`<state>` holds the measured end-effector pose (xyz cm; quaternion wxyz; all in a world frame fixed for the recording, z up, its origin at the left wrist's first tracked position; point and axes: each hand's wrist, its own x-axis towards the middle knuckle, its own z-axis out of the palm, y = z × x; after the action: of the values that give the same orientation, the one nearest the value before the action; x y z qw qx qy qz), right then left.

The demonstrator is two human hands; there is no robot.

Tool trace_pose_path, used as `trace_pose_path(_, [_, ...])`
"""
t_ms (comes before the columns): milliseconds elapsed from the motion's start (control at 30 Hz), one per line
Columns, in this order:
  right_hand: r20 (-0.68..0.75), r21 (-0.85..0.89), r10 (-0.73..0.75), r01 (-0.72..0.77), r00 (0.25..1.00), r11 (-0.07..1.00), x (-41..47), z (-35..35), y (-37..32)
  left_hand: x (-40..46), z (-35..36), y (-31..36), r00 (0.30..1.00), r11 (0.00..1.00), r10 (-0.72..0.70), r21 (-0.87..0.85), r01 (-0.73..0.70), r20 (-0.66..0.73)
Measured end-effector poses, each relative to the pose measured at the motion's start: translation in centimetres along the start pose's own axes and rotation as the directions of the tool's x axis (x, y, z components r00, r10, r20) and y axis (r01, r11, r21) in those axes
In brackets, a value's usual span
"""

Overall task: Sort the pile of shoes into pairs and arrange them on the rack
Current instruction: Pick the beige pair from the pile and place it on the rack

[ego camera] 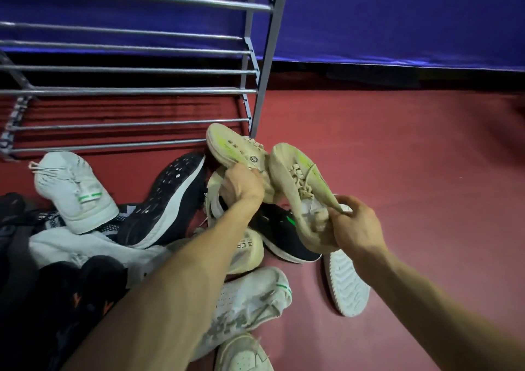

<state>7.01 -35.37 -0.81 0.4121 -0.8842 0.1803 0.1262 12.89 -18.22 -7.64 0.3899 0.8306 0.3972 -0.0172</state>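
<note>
Two beige knit sneakers with neon-yellow streaks are lifted above the pile. My left hand (241, 186) grips the left beige sneaker (230, 146) at its collar, toe pointing toward the rack. My right hand (355, 226) holds the right beige sneaker (301, 177) by its heel. The grey metal shoe rack (136, 91) stands just behind, its bar shelves bare. Below the hands lie a black sneaker with a green mark (284, 234), a black sneaker with a white sole (167, 200) and a white sneaker with a green stripe (74, 191).
More shoes crowd the red carpet (412, 157) at lower left: a second white sneaker with green tab (247, 302), a white sole facing up (346, 282), another white shoe (241, 353), dark shoes (56, 299). A blue cloth wall (397, 15) runs behind.
</note>
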Motion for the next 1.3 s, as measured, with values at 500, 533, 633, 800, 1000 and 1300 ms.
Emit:
trace_pose_path(500, [0.242,0.238,-0.054,-0.005,0.969,0.971,5.1,12.2,-11.2,10.1,-12.8,-4.4,0.977,0.975,0.152,0.182,-0.124,-0.149])
trace_pose_path(533, [0.245,0.257,-0.040,-0.025,0.969,0.966,5.9,13.3,-11.9,10.9,-13.0,-4.4,0.979,0.977,0.140,0.180,-0.113,-0.146])
trace_pose_path(633, [0.217,0.280,-0.010,-0.053,0.976,0.958,8.5,16.7,-13.9,13.3,-13.5,-4.3,0.982,0.978,0.122,0.184,-0.095,-0.141])
trace_pose_path(800, [0.174,0.379,0.072,-0.135,0.982,0.916,11.9,20.5,-17.0,17.0,-14.6,-3.0,0.987,0.972,0.103,0.222,-0.073,-0.127])
trace_pose_path(1000, [0.096,0.460,0.186,-0.209,0.978,0.863,13.5,22.0,-18.8,18.6,-14.6,-3.1,0.998,0.952,0.069,0.299,-0.068,0.006])
trace_pose_path(1300, [0.242,-0.287,-0.288,0.352,0.927,0.891,17.2,23.3,-17.0,22.5,-10.4,-4.3,0.999,0.988,0.010,0.154,-0.018,0.048])
